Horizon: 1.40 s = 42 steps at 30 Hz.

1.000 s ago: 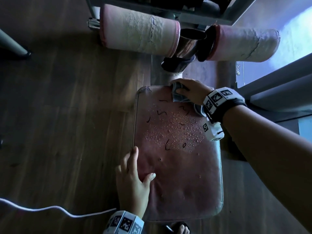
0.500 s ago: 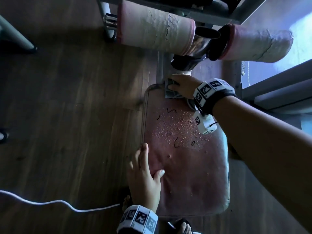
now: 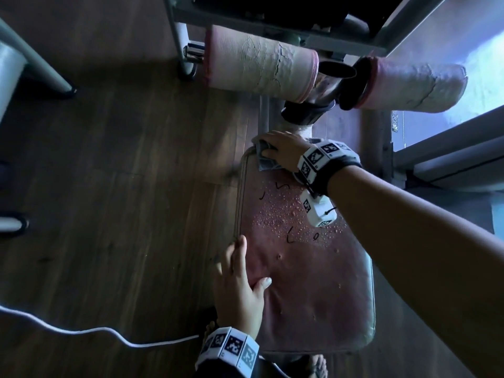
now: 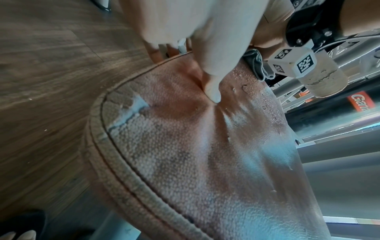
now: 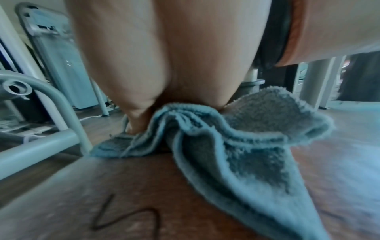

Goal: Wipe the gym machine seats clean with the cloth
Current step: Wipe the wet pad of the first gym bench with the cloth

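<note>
A worn reddish seat pad (image 3: 313, 290) lies below me, with water droplets (image 3: 278, 216) and dark squiggle marks (image 3: 290, 237) on its far half. My right hand (image 3: 281, 148) holds a bunched grey-blue cloth (image 3: 263, 162) and presses it onto the seat's far left corner. In the right wrist view the cloth (image 5: 236, 146) folds out from under the palm onto the seat (image 5: 72, 186), near a zigzag mark (image 5: 127, 219). My left hand (image 3: 240, 285) lies flat on the near left edge. In the left wrist view its thumb (image 4: 213, 91) dents the pad (image 4: 205, 162).
Two cracked pink roller pads (image 3: 259, 69) (image 3: 414, 85) hang on the machine frame just beyond the seat. A white cable (image 3: 81, 331) runs across the wooden floor at the left. A grey frame leg (image 3: 35, 64) stands at far left. A foot (image 3: 317, 366) shows under the seat's near edge.
My right hand has slid the cloth leftward along the seat's far edge to its far left corner. The left hand has stayed on the near left edge.
</note>
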Each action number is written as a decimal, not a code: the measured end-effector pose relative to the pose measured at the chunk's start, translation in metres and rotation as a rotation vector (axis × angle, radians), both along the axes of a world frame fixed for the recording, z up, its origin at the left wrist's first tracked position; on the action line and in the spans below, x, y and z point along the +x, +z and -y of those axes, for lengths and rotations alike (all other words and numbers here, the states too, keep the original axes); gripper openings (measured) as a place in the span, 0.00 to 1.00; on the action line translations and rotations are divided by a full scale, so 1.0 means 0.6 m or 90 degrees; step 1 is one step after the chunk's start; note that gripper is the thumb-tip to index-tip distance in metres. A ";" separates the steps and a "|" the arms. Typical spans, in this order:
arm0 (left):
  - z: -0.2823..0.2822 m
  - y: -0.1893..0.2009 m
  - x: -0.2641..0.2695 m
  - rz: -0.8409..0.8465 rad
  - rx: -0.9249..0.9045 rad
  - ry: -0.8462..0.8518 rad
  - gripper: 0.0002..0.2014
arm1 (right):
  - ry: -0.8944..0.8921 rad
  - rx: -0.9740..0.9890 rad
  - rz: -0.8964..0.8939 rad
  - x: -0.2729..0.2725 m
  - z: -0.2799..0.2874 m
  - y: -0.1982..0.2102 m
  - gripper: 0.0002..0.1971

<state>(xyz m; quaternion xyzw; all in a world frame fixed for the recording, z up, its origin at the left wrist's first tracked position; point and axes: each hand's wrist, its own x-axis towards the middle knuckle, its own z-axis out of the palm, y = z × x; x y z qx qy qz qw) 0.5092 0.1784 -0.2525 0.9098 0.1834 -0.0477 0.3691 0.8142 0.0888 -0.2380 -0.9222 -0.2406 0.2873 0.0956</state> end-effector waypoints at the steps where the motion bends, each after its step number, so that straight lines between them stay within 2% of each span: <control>1: -0.001 0.000 0.000 -0.003 0.006 -0.004 0.52 | 0.015 0.014 0.004 -0.007 -0.011 0.000 0.20; 4: -0.001 -0.003 -0.002 -0.016 0.029 -0.004 0.51 | 0.048 0.050 0.053 -0.029 -0.018 0.001 0.22; 6: -0.001 -0.002 -0.003 -0.025 0.038 -0.001 0.50 | 0.003 0.037 0.089 -0.038 0.015 0.006 0.24; 9: 0.006 0.005 -0.002 -0.037 0.057 0.016 0.49 | -0.132 0.014 0.119 -0.052 0.117 0.014 0.26; 12: 0.007 -0.002 -0.001 -0.038 0.055 0.023 0.49 | -0.256 0.029 0.100 -0.098 0.237 0.010 0.29; 16: 0.005 -0.023 0.000 -0.008 0.055 0.018 0.50 | -0.255 0.082 0.157 -0.219 0.310 -0.002 0.29; 23: 0.011 -0.023 0.003 -0.023 0.031 0.047 0.51 | -0.312 0.083 0.195 -0.422 0.284 -0.012 0.30; 29: 0.015 -0.027 0.002 -0.021 0.039 0.054 0.49 | -0.190 0.049 0.189 -0.516 0.249 -0.004 0.31; 32: 0.016 -0.028 0.003 -0.018 0.048 0.055 0.49 | -0.119 0.020 0.200 -0.517 0.253 -0.005 0.32; 36: 0.014 -0.032 0.003 -0.005 0.047 0.048 0.50 | -0.081 0.012 0.193 -0.468 0.264 -0.007 0.35; 39: 0.014 -0.036 0.002 -0.008 0.044 0.051 0.50 | -0.114 0.005 0.194 -0.450 0.249 -0.001 0.35; 42: 0.013 -0.037 0.001 -0.010 0.042 0.050 0.50 | -0.165 0.009 0.188 -0.468 0.231 0.004 0.35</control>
